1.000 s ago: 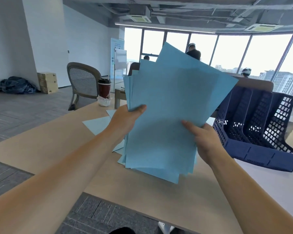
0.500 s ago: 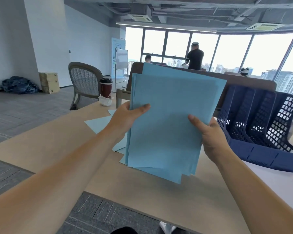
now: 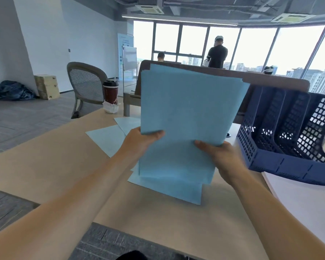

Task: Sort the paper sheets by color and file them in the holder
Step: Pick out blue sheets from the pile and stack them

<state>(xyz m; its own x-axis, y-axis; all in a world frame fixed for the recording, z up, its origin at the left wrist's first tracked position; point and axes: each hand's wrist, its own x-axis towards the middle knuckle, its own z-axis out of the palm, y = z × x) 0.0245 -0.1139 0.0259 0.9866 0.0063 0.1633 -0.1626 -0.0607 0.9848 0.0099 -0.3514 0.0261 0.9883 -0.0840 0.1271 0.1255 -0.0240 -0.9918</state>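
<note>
A stack of blue paper sheets [image 3: 188, 109] stands upright over the brown table [image 3: 51, 162]. My left hand [image 3: 139, 142] grips its left edge, thumb on the front. My right hand [image 3: 219, 156] holds the lower right edge, thumb across the front. Under the stack, more blue sheets [image 3: 169, 186] lie flat on the table, and two paler blue sheets [image 3: 109, 137] lie further back to the left. The dark blue mesh file holder [image 3: 281, 164] with several slots stands at the right, close to my right hand.
A coffee cup [image 3: 110, 94] on a crumpled white bag sits at the table's far edge. A grey chair [image 3: 86, 81] stands behind it. A white surface [image 3: 298, 199] lies at the right front. A brown partition and two people are behind.
The fanned sheets have been squared into a neat upright stack, which has dropped lower and straightened. Both hands have slid down toward its lower part.
</note>
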